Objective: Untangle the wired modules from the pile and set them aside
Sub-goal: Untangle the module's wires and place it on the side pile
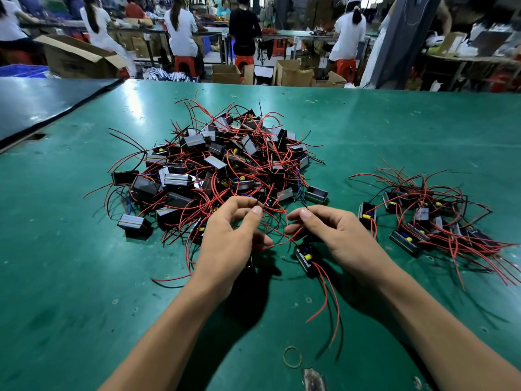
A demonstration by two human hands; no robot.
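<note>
Grip: both hands hold narrow pinches. The left hand point(234, 238) pinches a red wire point(286, 221) between thumb and forefinger. The right hand point(338, 235) pinches what appears to be another run of the same loop, with its other fingers curled above a black module point(305, 256). Whether those fingers bear on the module cannot be told.

Nearest the viewer, a rubber band point(292, 356) lies loose on the green table point(84, 277). The module's own leads trail toward the viewer, free of other wires. Just beyond the hands sits the pile point(217, 165), a dense heap of black modules laced with red and black wire. Its near edge reaches the loop between the hands. To the right, well apart from the pile, lies the set-aside group point(423, 221).

Assessment: one module is being separated, and it looks free at the leads but not at the loop. The next move calls for drawing the pinched wire slowly clear of the pile, watching for snags that drag neighbouring modules, then carrying the module right to the set-aside group.
</note>
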